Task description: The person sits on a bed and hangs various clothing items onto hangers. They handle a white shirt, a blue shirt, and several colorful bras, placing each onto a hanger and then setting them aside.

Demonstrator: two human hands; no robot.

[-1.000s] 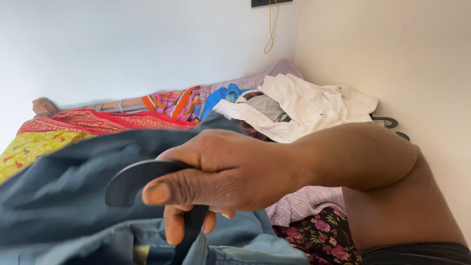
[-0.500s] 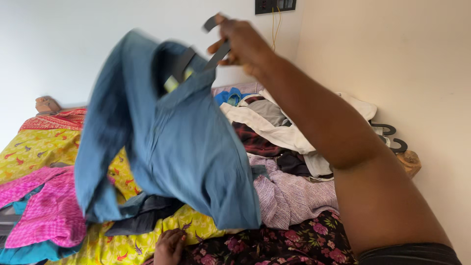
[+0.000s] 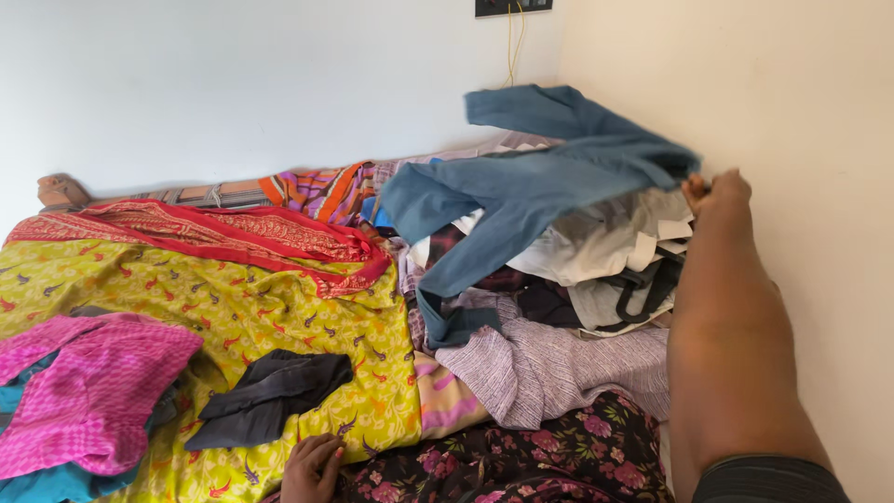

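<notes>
White walls meet above a bed [image 3: 233, 307] heaped with clothes. At two o'clock the right hand [image 3: 715, 191] holds up a blue shirt [image 3: 535, 182] by its end over the pile, perhaps to lay it there. Left hand [image 3: 312, 468] rests loosely curled at six o'clock.

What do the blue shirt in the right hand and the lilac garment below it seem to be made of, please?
Blue shirt: probably thin woven cotton, matte, draping in soft folds from the right hand. Lilac garment: seemingly a ribbed or crinkled fabric, finely lined.
</notes>
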